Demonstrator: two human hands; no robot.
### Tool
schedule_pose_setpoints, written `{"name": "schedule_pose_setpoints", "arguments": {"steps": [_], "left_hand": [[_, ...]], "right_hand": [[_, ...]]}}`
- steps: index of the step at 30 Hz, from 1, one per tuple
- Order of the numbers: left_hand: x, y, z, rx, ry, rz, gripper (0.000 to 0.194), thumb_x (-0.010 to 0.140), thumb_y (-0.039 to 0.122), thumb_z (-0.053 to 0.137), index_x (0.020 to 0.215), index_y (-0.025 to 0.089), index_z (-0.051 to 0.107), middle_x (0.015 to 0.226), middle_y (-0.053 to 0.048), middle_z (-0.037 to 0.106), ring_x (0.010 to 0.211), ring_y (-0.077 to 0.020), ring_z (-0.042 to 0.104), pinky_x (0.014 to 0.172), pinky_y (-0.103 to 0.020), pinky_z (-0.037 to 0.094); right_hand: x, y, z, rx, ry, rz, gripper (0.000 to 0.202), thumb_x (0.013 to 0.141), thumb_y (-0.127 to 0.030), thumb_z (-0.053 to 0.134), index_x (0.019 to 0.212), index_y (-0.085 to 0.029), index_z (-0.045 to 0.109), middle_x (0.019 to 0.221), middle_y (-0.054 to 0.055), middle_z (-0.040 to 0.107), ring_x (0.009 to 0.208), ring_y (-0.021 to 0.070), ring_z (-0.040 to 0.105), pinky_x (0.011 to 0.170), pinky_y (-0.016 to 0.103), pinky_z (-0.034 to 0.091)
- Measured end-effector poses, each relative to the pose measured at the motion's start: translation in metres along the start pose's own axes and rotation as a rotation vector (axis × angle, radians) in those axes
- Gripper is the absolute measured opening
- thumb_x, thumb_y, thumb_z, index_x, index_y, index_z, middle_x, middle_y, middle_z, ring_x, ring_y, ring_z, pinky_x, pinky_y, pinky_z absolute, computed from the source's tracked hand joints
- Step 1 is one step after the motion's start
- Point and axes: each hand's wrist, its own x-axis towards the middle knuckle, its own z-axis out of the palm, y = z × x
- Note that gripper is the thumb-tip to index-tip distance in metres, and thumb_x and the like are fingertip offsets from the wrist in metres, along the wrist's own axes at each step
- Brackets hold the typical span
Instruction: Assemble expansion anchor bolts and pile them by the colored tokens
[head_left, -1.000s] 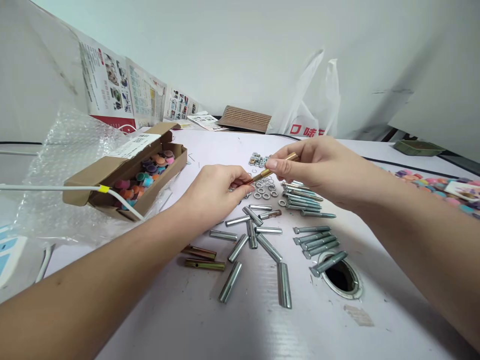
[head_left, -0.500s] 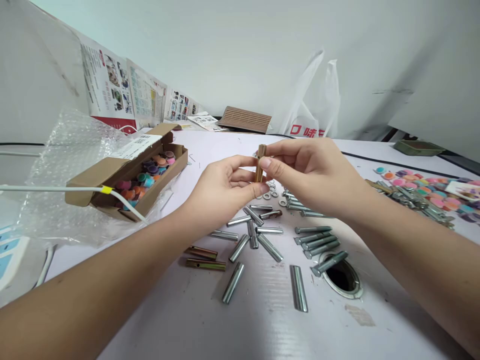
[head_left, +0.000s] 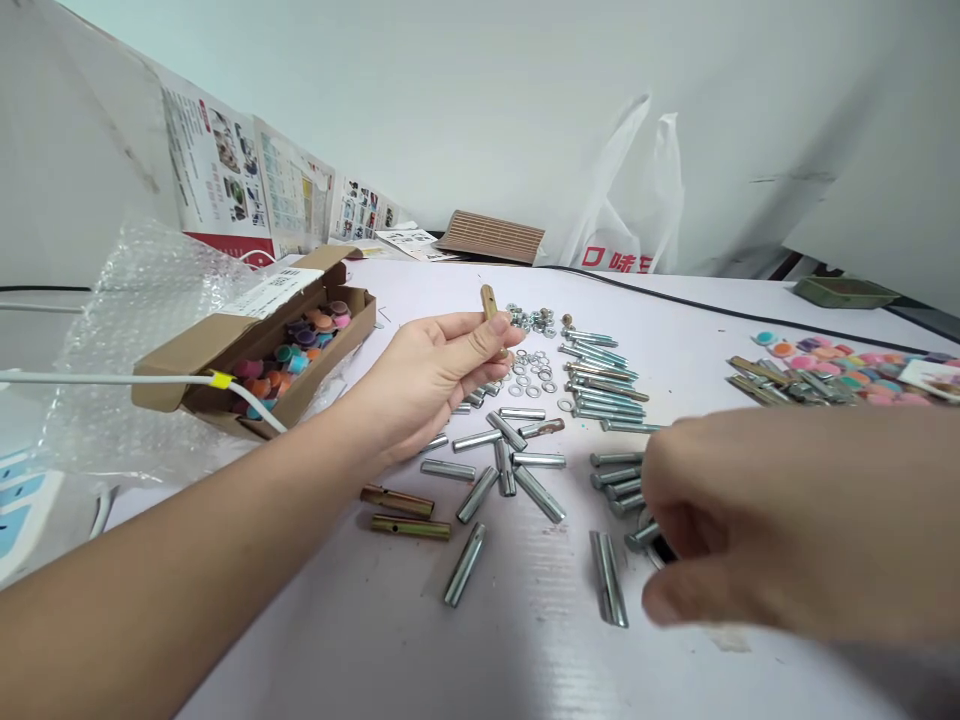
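The left hand pinched a brassy sleeve between thumb and fingers, holding it tilted above the table, its upper end clear of the fingertips. The right hand was blurred, with its fingers curled and its thumb low; whether it gripped anything could not be told. In the view it covered part of the thick bolts and most of the round hole, but touch could not be made out. Much of the hardware lay grouped by kind. Nuts sat together toward the table's far edge, with washers just on the near side of them, and thin bolts lined up in a rough column to the right. Silver sleeves were scattered loosely across the middle, and two other brassy sleeves lay side by side toward the left edge. One lone sleeve lay apart from the rest, toward the near edge, beside the right thumb. As far as could be judged, what was left unparted was the mixed pile toward the right edge, jumbled beside coloured caps. The pinched sleeve had not been set down, and no bolt showed in it. Toward the left edge, an open box held more caps, with bubble wrap beside it.
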Motion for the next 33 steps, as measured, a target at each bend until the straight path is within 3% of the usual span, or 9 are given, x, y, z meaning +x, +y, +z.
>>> {"name": "schedule_pose_setpoints", "arguments": {"steps": [2, 6, 11, 13, 17, 18, 22, 30, 33], "left_hand": [[0.0, 0.001, 0.001, -0.049, -0.009, -0.038, 0.018, 0.084, 0.032, 0.078, 0.089, 0.015, 0.075, 0.097, -0.003, 0.073, 0.076, -0.0038, 0.064, 0.078, -0.014, 0.057], [-0.002, 0.004, 0.001, -0.086, -0.019, -0.076, 0.015, 0.086, 0.031, 0.076, 0.091, 0.017, 0.074, 0.094, -0.001, 0.072, 0.064, -0.0021, 0.063, 0.062, -0.011, 0.057], [-0.003, 0.005, 0.001, -0.07, -0.022, -0.12, 0.011, 0.086, 0.017, 0.075, 0.097, 0.017, 0.074, 0.098, -0.003, 0.077, 0.08, -0.0051, 0.071, 0.081, -0.014, 0.059], [-0.002, 0.002, 0.002, -0.008, -0.015, -0.128, 0.013, 0.085, 0.013, 0.074, 0.097, 0.015, 0.073, 0.101, -0.005, 0.077, 0.083, -0.007, 0.072, 0.087, -0.017, 0.059], [0.0, -0.001, 0.003, 0.097, 0.0, -0.104, 0.011, 0.083, 0.013, 0.075, 0.094, 0.011, 0.074, 0.104, -0.009, 0.077, 0.086, -0.009, 0.072, 0.092, -0.022, 0.058], [0.001, -0.002, 0.002, 0.112, 0.004, -0.095, 0.011, 0.083, 0.015, 0.076, 0.094, 0.011, 0.075, 0.104, -0.009, 0.077, 0.086, -0.0092, 0.072, 0.093, -0.022, 0.058], [0.002, -0.002, 0.0, 0.194, 0.003, -0.077, 0.013, 0.082, 0.019, 0.077, 0.093, 0.011, 0.076, 0.102, -0.008, 0.077, 0.088, -0.0106, 0.072, 0.094, -0.025, 0.057], [-0.002, -0.002, 0.0, 0.495, -0.026, -0.122, 0.019, 0.082, 0.028, 0.075, 0.093, 0.013, 0.077, 0.091, -0.01, 0.078, 0.084, -0.0165, 0.072, 0.09, -0.033, 0.057], [-0.001, -0.004, -0.002, 0.631, -0.042, -0.091, 0.022, 0.083, 0.036, 0.073, 0.09, 0.015, 0.076, 0.089, -0.01, 0.078, 0.084, -0.0195, 0.073, 0.083, -0.033, 0.057]], "right_hand": [[-0.001, -0.012, 0.011, -0.109, -0.161, -0.003, 0.042, 0.071, -0.049, 0.079, 0.049, -0.022, 0.055, 0.04, -0.001, 0.049, 0.025, 0.0092, 0.031, 0.024, 0.025, 0.014], [0.008, -0.032, 0.022, -0.197, -0.217, -0.026, 0.043, 0.077, -0.044, 0.07, 0.048, -0.021, 0.048, 0.043, 0.0, 0.048, 0.029, 0.0097, 0.031, 0.026, 0.025, 0.014], [0.021, -0.025, 0.014, -0.113, -0.169, -0.072, 0.05, 0.09, -0.051, 0.054, 0.052, -0.019, 0.047, 0.043, -0.002, 0.039, 0.033, 0.008, 0.025, 0.031, 0.027, 0.015], [0.034, -0.016, 0.009, -0.052, -0.119, -0.052, 0.05, 0.093, -0.054, 0.05, 0.056, -0.019, 0.05, 0.046, -0.002, 0.039, 0.038, 0.0085, 0.026, 0.035, 0.027, 0.02], [0.07, 0.003, 0.01, -0.087, 0.302, 0.028, 0.032, 0.09, -0.044, 0.054, 0.076, -0.018, 0.066, 0.065, 0.002, 0.06, 0.052, 0.0111, 0.044, 0.05, 0.027, 0.03], [0.077, 0.008, 0.012, -0.074, 0.346, 0.036, 0.027, 0.088, -0.042, 0.056, 0.084, -0.018, 0.069, 0.071, 0.004, 0.065, 0.056, 0.012, 0.049, 0.053, 0.027, 0.032], [0.093, 0.017, 0.02, 0.019, 0.329, 0.019, 0.031, 0.088, -0.043, 0.058, 0.101, -0.018, 0.072, 0.081, 0.007, 0.072, 0.063, 0.0141, 0.057, 0.058, 0.027, 0.034], [0.097, 0.018, 0.019, -0.007, 0.287, 0.034, 0.023, 0.085, -0.036, 0.06, 0.09, -0.02, 0.076, 0.077, 0.005, 0.072, 0.068, 0.0166, 0.06, 0.061, 0.029, 0.038], [0.095, 0.016, 0.017, 0.062, 0.388, 0.03, 0.024, 0.085, -0.038, 0.061, 0.083, -0.017, 0.072, 0.067, 0.004, 0.066, 0.058, 0.0135, 0.052, 0.055, 0.028, 0.034]]}}
